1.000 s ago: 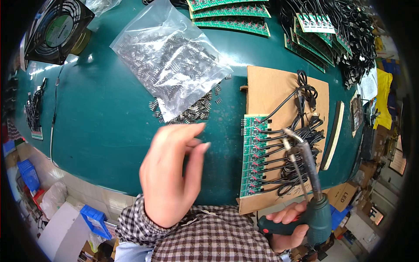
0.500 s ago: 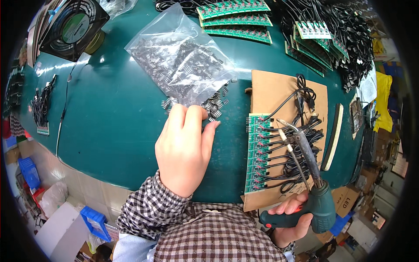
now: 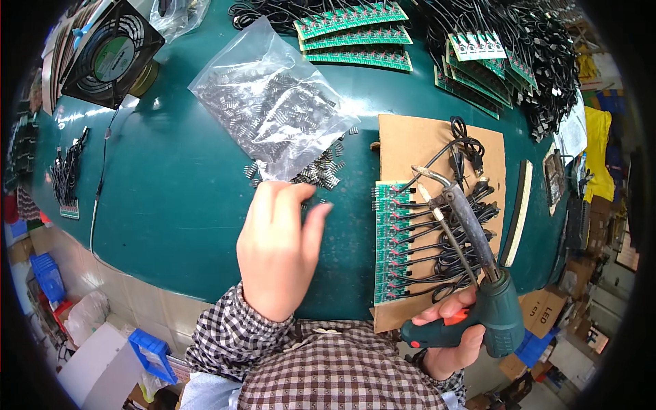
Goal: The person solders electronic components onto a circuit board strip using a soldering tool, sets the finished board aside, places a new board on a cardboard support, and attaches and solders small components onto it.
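Observation:
My left hand (image 3: 277, 239) is at the near edge of a pile of small black pin connectors (image 3: 326, 169). Thumb and index finger are apart, with a tiny piece by their tips; whether they touch it is unclear. Just beyond lies a clear plastic bag (image 3: 266, 102) full of the same connectors. My right hand (image 3: 454, 335) grips a dark green soldering gun (image 3: 502, 318), its bent metal tip pointing away from me. The tip hovers above a green circuit board panel (image 3: 391, 253) with black cables (image 3: 451, 253), lying on a cardboard sheet (image 3: 424, 140).
A black fan (image 3: 113, 55) stands at the far left. Stacked green boards (image 3: 355, 34) and a heap of black cables (image 3: 553, 82) fill the far right. A small cable bundle (image 3: 68, 171) lies left; a pale strip (image 3: 517, 212) lies right of the cardboard.
My left hand has drawn back slightly from the connector pile toward me. The soldering gun stays in my right hand, its tip a little farther over the board. The whole view has shifted slightly.

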{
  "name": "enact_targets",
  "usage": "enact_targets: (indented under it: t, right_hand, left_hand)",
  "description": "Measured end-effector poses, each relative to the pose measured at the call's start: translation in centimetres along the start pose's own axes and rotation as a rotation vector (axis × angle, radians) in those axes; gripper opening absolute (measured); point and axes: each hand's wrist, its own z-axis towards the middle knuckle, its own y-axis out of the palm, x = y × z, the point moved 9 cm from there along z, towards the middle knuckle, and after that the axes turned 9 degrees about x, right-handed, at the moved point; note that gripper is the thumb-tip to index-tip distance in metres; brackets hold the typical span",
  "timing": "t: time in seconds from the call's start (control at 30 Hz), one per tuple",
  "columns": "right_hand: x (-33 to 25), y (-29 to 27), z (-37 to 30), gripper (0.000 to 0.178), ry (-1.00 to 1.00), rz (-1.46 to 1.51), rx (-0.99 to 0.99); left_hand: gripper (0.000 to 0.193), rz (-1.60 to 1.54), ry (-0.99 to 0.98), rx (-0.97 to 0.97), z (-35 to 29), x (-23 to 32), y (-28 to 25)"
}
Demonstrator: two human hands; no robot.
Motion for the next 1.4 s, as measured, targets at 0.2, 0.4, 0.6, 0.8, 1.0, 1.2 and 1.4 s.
enact_targets:
  t: [0.2, 0.4, 0.6, 0.8, 1.0, 1.2, 1.4]
  right_hand:
    - [0.0, -0.2, -0.2, 0.050, -0.002, -0.001, 0.015]
    - [0.0, 0.2, 0.3, 0.050, -0.014, 0.011, -0.008]
    - [-0.3, 0.6, 0.3, 0.049, -0.054, 0.006, -0.045]
    - [-0.5, 0.6, 0.4, 0.047, -0.040, 0.034, -0.045]
    - [-1.4, 4.2, 1.7, 0.051, -0.094, -0.334, -0.154]
    - [-2.4, 4.0, 1.4, 0.026, -0.117, -0.196, -0.072]
    - [-2.2, 4.3, 1.3, 0.026, -0.093, -0.155, -0.068]
  left_hand:
    - [0.014, -0.049, 0.119, -0.041, 0.1, 1.1, 1.1]
    - [0.014, -0.072, 0.064, 0.002, 0.0, 0.9, -0.1]
    - [0.012, -0.043, 0.120, -0.033, 0.3, 0.8, 0.7]
    - [0.009, -0.200, 0.061, -0.097, 0.3, 1.6, 0.6]
    - [0.006, -1.160, -0.756, -0.656, -6.5, 5.4, 3.3]
    - [0.008, -1.166, -0.854, -0.741, -7.9, 6.4, 3.9]
    - [0.009, -1.033, -0.565, -0.671, -6.5, 6.6, 2.5]
